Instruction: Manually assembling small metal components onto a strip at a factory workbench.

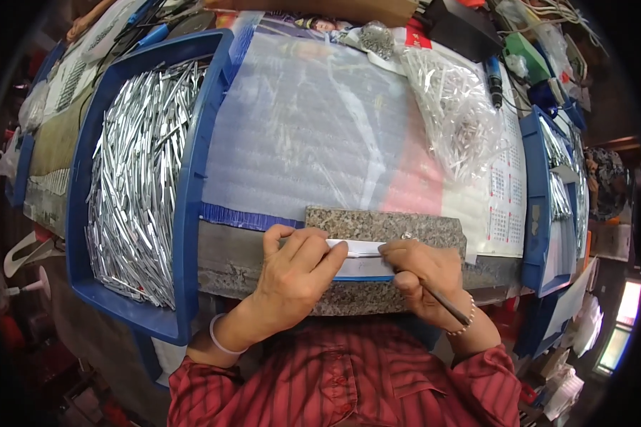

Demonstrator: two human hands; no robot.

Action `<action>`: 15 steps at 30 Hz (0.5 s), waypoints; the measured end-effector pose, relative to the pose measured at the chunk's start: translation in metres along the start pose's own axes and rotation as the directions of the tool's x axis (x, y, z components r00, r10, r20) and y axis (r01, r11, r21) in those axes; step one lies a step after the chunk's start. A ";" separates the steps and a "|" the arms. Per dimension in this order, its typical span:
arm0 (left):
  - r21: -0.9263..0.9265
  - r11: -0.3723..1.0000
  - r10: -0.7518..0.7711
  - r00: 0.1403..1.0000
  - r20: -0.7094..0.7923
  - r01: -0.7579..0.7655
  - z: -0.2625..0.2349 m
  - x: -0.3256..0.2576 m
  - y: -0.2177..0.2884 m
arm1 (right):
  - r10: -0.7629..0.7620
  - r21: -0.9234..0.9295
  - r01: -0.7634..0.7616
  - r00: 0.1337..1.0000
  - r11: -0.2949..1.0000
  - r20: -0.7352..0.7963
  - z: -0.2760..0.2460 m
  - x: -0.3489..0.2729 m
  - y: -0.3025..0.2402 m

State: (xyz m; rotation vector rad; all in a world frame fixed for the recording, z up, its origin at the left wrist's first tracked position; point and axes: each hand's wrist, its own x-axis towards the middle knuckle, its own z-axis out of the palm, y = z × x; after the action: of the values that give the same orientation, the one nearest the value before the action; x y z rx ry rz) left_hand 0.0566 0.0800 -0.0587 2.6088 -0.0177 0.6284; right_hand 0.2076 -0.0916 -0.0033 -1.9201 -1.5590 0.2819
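Between my hands, above a speckled granite slab, lies a thin silvery-white strip. My left hand is closed, its thumb and fingers pinching the strip's left end. My right hand has its fingertips at the other end and also grips a slim dark rod-shaped tool, which slants down toward the wrist. Under the strip shows a pale pad with a blue edge. The fingers hide part of the strip's ends and the tool's tip.
On the left stands a blue bin heaped with thin silvery metal strips. A clear plastic bag of small pieces lies on the covered table. Another blue bin is at right, with a dark box at the back.
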 end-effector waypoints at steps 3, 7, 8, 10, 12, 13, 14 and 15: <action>-0.073 0.997 -0.040 0.998 -0.040 0.037 0.005 -0.005 -0.007 | 0.042 0.059 -0.040 0.999 0.997 -0.029 0.003 -0.003 -0.001; -0.167 0.977 -0.155 0.976 -0.150 0.129 0.001 -0.006 -0.009 | 0.179 0.197 -0.179 0.984 0.964 0.019 -0.001 -0.008 0.000; -0.166 0.977 -0.157 0.976 -0.153 0.131 0.001 -0.008 -0.009 | 0.176 0.196 -0.176 0.984 0.965 0.021 -0.001 -0.006 -0.003; -0.104 0.987 -0.141 0.978 -0.151 0.126 0.002 -0.014 -0.009 | 0.070 0.135 -0.062 0.996 0.989 -0.055 -0.006 0.001 -0.015; -0.074 0.990 -0.131 0.983 -0.129 0.122 0.000 -0.017 -0.007 | 0.015 0.243 0.017 0.991 0.970 -0.130 -0.022 -0.001 -0.037; -0.074 0.989 -0.138 0.982 -0.130 0.129 -0.001 -0.017 -0.006 | 0.002 0.177 0.011 0.997 0.984 -0.073 -0.016 0.004 -0.035; -0.084 0.988 -0.136 0.984 -0.112 0.127 -0.002 -0.014 -0.004 | 0.022 -0.077 -0.020 0.999 0.997 0.030 0.001 0.019 -0.035; -0.089 0.988 -0.138 0.985 -0.104 0.129 -0.003 -0.012 -0.006 | 0.011 -0.044 -0.009 0.999 0.999 0.051 0.011 0.021 -0.025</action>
State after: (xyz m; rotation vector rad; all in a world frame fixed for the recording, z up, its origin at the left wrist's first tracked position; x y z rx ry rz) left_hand 0.0449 0.0854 -0.0640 2.4688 0.1611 0.7066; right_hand 0.1876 -0.0664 0.0080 -1.9696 -1.6016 0.3061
